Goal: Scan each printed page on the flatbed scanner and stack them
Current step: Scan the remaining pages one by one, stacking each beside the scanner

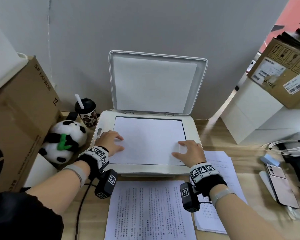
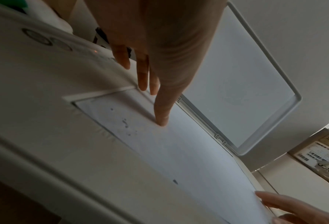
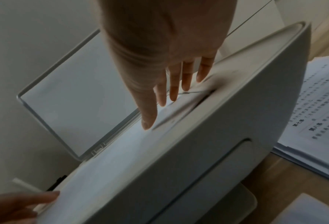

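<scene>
Two hands' straight fingers (image 1: 119, 138) press a sheet (image 1: 149, 141) flat on the scanner (image 1: 104, 122), panda (image 1: 66, 139) and cup (image 1: 86, 111) alongside.

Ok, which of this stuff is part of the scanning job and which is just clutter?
Job:
flatbed scanner, lid up
page on the glass, under left hand and right hand
printed page in front
page stack at right

Clutter:
plush panda
lidded cup
phone
cardboard boxes
cable coil
</scene>
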A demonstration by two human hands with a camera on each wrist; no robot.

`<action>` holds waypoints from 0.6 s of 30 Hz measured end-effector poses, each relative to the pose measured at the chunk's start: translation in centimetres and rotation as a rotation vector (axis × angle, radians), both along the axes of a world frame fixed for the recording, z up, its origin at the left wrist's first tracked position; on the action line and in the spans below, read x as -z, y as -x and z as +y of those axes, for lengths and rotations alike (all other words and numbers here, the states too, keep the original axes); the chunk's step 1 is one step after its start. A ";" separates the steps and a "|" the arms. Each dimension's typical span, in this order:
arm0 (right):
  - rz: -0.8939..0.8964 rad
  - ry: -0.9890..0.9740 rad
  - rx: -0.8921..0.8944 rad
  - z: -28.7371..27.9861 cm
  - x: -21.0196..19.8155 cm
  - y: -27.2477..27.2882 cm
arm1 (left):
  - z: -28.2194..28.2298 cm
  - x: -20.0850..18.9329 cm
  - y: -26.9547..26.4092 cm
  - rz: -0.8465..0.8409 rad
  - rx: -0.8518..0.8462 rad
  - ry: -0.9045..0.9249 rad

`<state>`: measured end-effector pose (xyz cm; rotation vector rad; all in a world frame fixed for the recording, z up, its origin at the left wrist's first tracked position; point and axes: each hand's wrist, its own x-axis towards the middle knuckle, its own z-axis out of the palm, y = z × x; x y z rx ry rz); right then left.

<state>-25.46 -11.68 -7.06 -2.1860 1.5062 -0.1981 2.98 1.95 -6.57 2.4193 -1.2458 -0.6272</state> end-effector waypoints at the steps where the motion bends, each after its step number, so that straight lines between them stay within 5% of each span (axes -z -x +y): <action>1: 0.030 0.018 -0.008 0.1 0.1 -0.1 | -0.1 0.1 0.0 0.002 -0.001 -0.004; 18: 0.093 0.044 -0.020 -0.2 -0.4 -0.4 | -0.4 0.1 0.2 -0.011 -0.021 -0.001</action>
